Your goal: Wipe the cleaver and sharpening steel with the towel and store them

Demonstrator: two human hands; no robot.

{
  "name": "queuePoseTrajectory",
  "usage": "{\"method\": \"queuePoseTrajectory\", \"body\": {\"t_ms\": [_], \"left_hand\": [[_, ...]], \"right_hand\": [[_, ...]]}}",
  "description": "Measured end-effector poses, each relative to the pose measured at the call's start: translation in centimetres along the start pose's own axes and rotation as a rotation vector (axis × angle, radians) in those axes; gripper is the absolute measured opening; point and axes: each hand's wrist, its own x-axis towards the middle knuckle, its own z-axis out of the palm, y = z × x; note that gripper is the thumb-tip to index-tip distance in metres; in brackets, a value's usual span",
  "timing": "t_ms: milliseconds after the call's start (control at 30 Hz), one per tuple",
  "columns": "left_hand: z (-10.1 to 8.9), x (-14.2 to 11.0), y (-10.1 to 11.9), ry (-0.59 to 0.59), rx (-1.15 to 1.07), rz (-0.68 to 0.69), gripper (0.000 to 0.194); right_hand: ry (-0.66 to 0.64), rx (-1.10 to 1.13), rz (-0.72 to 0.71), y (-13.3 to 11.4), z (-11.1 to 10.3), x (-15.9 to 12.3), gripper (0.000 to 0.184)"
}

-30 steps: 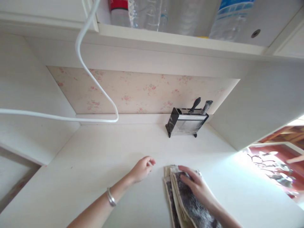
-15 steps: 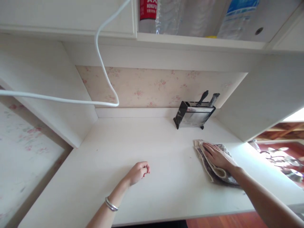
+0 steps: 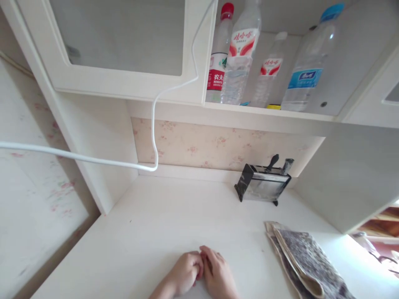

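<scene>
My left hand [image 3: 188, 270] is closed in a loose fist low in the middle, above the white countertop [image 3: 162, 224]. Against it rests my right hand [image 3: 218, 274], its fingers curled and touching the left fingers. Small red spots show at the fingertips; whether they are nails or something held I cannot make out. To the right, apart from both hands, a folded grey-brown cloth [image 3: 311, 259] with pale edges lies on the counter.
A knife block [image 3: 266, 187] with two handles stands at the back right. Overhead, an open cupboard holds several plastic bottles [image 3: 241, 58]. A white cable [image 3: 154, 128] hangs across the left. Side panels [image 3: 352, 174] bound the counter.
My right hand has left the cloth, which was slid to the right, and has come over to meet my left hand. The view has tilted up, showing more of the cupboard.
</scene>
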Motion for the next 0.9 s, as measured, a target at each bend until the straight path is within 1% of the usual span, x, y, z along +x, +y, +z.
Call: {"method": "queuePoseTrajectory", "body": {"t_ms": [33, 100, 200, 267, 467, 667, 900], "left_hand": [[0.0, 0.1, 0.0, 0.002, 0.007, -0.001, 0.013], [-0.1, 0.2, 0.1, -0.007, 0.022, -0.022, 0.014], [-0.1, 0.6, 0.4, -0.020, 0.052, -0.037, 0.016], [0.0, 0.8, 0.5, -0.014, 0.068, -0.041, 0.016], [0.0, 0.7, 0.4, 0.006, 0.065, -0.017, 0.016], [0.0, 0.8, 0.1, -0.011, 0.044, -0.047, 0.015], [-0.1, 0.5, 0.4, 0.006, 0.010, -0.045, 0.014]], "right_hand": [[-0.021, 0.019, -0.017, -0.8, 0.6, -0.1, 0.033], [-0.056, 0.055, -0.014, -1.4, 0.8, -0.2, 0.032], [-0.063, 0.111, 0.051, -1.1, 0.0, -0.2, 0.025], [-0.059, 0.136, 0.068, -0.6, -0.2, -0.1, 0.025], [-0.044, 0.168, 0.053, -0.2, 0.4, -0.1, 0.023], [-0.054, 0.173, 0.065, -0.4, 0.1, 0.0, 0.022], [-0.033, 0.160, 0.069, -0.2, 0.3, 0.0, 0.022]]}}
